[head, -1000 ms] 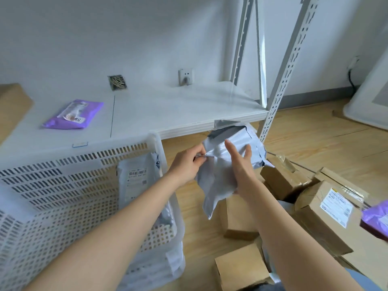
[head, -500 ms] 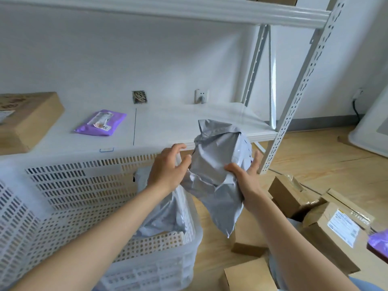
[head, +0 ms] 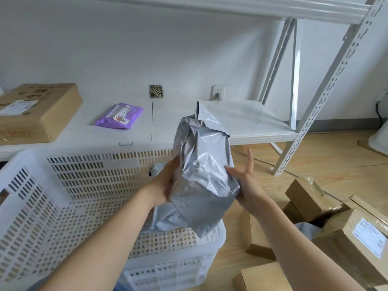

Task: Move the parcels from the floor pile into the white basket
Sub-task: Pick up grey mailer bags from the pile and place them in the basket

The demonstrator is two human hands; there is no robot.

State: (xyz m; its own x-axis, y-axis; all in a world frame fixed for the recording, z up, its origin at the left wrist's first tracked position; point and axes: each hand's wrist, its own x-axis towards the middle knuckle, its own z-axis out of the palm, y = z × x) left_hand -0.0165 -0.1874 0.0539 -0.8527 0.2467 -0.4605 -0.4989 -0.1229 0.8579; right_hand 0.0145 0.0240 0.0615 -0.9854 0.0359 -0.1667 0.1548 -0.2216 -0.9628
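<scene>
Grey plastic parcel (head: 201,171) upright above white basket's (head: 69,164) right corner; left hand (head: 165,185) grip curled behind it, right hand (head: 245,181) fingers spread, pressing its side.

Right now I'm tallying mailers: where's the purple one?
The purple mailer lies on the low white shelf, left of centre, between the cardboard box and the shelf seam.

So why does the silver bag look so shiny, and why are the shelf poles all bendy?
Head view: the crinkled grey plastic parcel bag catches soft daylight, so its creases show white glare; the white perforated shelf upright leans and curves because the wide-angle lens bends straight lines near the edges; the left hand is slightly blurred.
</scene>
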